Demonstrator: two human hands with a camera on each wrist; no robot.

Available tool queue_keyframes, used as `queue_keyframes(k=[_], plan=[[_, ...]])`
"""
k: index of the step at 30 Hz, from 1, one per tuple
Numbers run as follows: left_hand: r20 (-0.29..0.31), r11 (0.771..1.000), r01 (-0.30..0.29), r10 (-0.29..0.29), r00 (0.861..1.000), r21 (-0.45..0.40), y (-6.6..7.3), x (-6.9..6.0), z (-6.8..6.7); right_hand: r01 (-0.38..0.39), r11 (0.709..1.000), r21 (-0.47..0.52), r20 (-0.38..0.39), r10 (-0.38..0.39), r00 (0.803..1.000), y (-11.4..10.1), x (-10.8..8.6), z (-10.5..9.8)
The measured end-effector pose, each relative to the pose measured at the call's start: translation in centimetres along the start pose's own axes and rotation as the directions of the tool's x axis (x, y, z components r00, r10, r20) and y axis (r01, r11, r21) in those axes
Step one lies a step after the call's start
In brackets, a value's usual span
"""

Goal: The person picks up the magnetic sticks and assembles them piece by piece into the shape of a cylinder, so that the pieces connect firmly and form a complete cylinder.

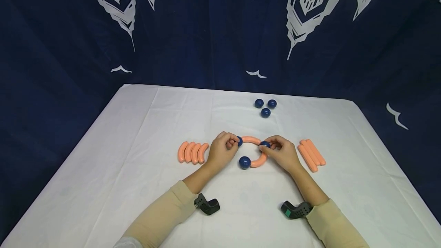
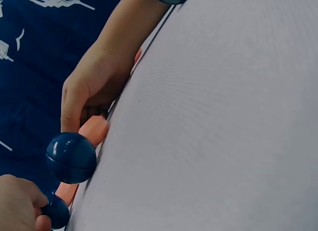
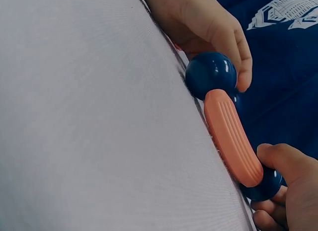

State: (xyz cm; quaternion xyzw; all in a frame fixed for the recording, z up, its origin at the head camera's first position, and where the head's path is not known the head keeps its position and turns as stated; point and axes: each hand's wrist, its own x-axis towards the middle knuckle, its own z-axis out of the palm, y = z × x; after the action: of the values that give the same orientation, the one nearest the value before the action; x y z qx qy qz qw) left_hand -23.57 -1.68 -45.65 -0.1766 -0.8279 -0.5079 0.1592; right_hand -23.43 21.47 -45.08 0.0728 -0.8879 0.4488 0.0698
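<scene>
On the white table, two curved orange sticks and three blue balls form part of a ring. My left hand (image 1: 223, 150) pinches the left blue ball (image 1: 240, 141). With thumb and fingers, my right hand (image 1: 284, 153) grips the right blue ball (image 1: 265, 144). One curved orange stick (image 1: 251, 139) runs between these two balls. A second curved stick (image 3: 232, 136) joins the right ball to the front blue ball (image 1: 245, 162), which neither hand touches. In the left wrist view, the left fingertips partly cover the pinched ball (image 2: 57, 211).
Several curved orange sticks (image 1: 193, 152) lie in a row left of my left hand. Straight orange sticks (image 1: 311, 155) lie beside my right forearm. Three loose blue balls (image 1: 265, 113) sit farther back on the white tablecloth (image 1: 165, 114). A dark blue patterned curtain (image 1: 206, 49) hangs behind.
</scene>
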Motion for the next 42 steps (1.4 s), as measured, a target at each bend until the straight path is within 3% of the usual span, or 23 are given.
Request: queue_keyframes(k=[5,18,31,42], plan=[[0.101,1.000,0.003,-0.005,0.995,0.021,-0.21,-0.15,0.12,-0.006,1.000,-0.012,-0.044,0.005,0.999,-0.02,0.00,0.01],[0.158,0.996,0.032,-0.044,0.986,0.078,0.14,-0.19,-0.05,-0.033,0.999,0.033,-0.049,0.035,0.998,0.06,-0.14,0.05],[0.155,0.994,0.007,-0.024,0.988,0.109,0.10,-0.18,-0.03,-0.005,0.999,0.053,-0.010,0.006,1.000,-0.09,-0.25,0.13],[0.139,0.993,0.020,-0.036,0.990,0.114,-0.16,0.07,0.03,0.030,0.997,0.072,0.001,-0.030,1.000,0.02,-0.26,0.28]])
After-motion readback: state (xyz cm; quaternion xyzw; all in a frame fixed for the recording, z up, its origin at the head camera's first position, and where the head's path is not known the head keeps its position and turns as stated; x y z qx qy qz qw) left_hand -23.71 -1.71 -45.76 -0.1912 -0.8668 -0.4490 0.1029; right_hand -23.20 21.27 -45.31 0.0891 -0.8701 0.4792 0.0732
